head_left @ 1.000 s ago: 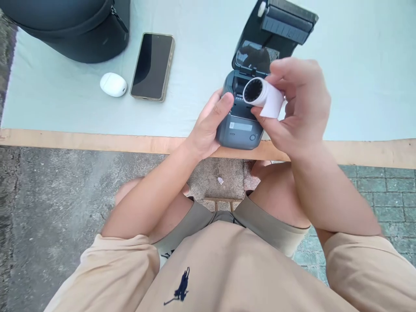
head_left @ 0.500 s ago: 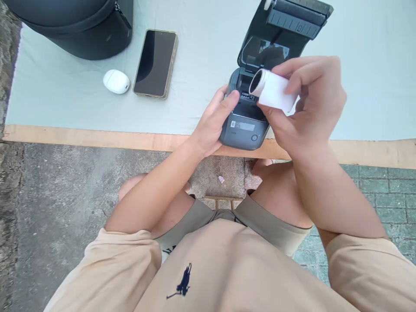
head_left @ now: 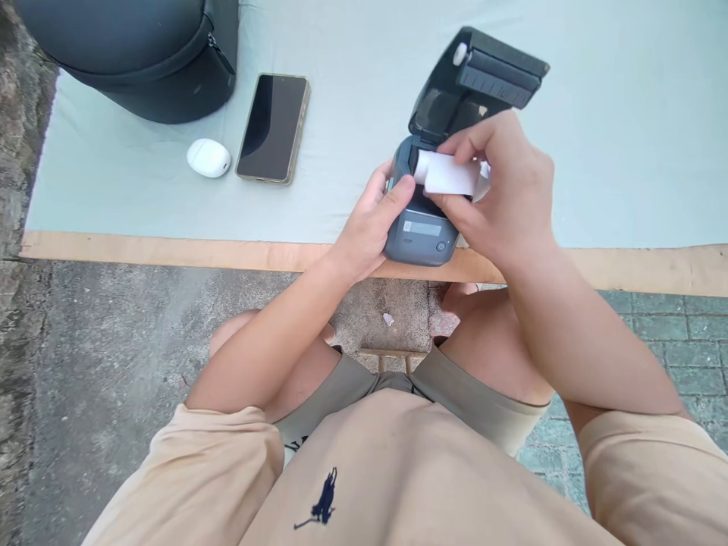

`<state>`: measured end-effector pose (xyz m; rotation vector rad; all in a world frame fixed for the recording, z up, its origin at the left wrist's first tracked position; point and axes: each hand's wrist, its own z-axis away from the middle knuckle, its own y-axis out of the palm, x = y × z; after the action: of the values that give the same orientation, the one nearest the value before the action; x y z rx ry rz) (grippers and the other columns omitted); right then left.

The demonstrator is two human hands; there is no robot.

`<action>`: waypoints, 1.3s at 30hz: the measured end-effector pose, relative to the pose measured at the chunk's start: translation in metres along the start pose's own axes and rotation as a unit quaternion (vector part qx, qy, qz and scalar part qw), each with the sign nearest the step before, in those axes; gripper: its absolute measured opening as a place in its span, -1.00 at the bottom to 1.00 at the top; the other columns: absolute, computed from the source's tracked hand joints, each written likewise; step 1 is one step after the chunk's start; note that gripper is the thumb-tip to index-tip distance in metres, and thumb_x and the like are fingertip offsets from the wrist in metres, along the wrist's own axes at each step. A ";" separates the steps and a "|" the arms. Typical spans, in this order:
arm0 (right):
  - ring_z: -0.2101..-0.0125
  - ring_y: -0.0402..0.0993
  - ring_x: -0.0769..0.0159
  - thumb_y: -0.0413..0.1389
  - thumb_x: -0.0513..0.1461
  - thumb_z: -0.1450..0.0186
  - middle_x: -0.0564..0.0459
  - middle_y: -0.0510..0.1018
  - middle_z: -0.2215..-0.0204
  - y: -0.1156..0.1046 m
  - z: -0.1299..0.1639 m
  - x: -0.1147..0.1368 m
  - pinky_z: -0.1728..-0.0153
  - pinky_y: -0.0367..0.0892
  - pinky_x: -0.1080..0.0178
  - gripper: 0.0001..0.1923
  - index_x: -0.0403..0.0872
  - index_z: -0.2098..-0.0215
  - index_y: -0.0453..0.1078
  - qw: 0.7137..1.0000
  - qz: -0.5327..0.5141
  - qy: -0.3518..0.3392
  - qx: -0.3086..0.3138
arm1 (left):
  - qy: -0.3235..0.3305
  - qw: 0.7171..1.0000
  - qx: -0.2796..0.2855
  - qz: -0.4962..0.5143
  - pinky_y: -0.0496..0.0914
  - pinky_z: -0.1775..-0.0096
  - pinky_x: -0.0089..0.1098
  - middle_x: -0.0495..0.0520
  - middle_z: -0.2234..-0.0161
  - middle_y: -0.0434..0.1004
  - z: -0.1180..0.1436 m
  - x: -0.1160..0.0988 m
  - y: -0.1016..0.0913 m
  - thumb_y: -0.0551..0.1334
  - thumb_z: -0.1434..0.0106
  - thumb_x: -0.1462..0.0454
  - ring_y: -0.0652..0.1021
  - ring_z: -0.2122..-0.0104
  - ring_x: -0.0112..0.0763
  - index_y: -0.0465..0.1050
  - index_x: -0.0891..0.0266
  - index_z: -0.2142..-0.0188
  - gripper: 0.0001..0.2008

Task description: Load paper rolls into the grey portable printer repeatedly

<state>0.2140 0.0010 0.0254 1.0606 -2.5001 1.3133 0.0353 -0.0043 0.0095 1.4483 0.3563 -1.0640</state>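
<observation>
Near the table's front edge, my left hand [head_left: 375, 216] grips the left side of a dark grey portable label printer [head_left: 424, 241], thumb on its rim. The printer's lid [head_left: 455, 102] stands open, tilted away from me. Between the fingers and thumb of my right hand [head_left: 506, 189] is a roll of white label paper [head_left: 452, 174]. The roll lies across the printer's open bay, its left end at the bay's left wall. A short flap of paper hangs loose from it. My right fingers hide the roll's right end, so I cannot tell whether it is seated.
A smartphone [head_left: 273, 129] lies face up on the pale tablecloth [head_left: 353, 98], left of the printer. Beside it are a white earbud case [head_left: 208, 158] and a black zipped case [head_left: 164, 91]. A wooden strip [head_left: 171, 250] runs along the table's front edge, above my knees.
My right hand has moved left and down, bringing the paper roll from above the printer into its bay. The roll has turned from slanted to nearly level. The printer's lid now appears lower.
</observation>
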 end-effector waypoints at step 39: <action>0.04 0.56 0.17 0.20 -0.09 -0.45 -0.01 0.58 0.16 -0.006 0.001 0.000 -0.18 0.58 -0.06 -0.89 0.09 0.13 0.52 0.988 -0.096 -0.105 -0.060 | 0.027 0.998 -0.002 -0.049 0.60 -0.13 -0.21 0.03 0.07 0.68 0.007 -0.002 -0.004 0.65 0.04 0.06 0.62 -0.27 0.06 0.42 0.05 -0.08 -0.26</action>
<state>0.2182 -0.0017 0.0288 1.4377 -2.5039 1.0335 0.0284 -0.0088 0.0098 1.4704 0.4728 -1.1026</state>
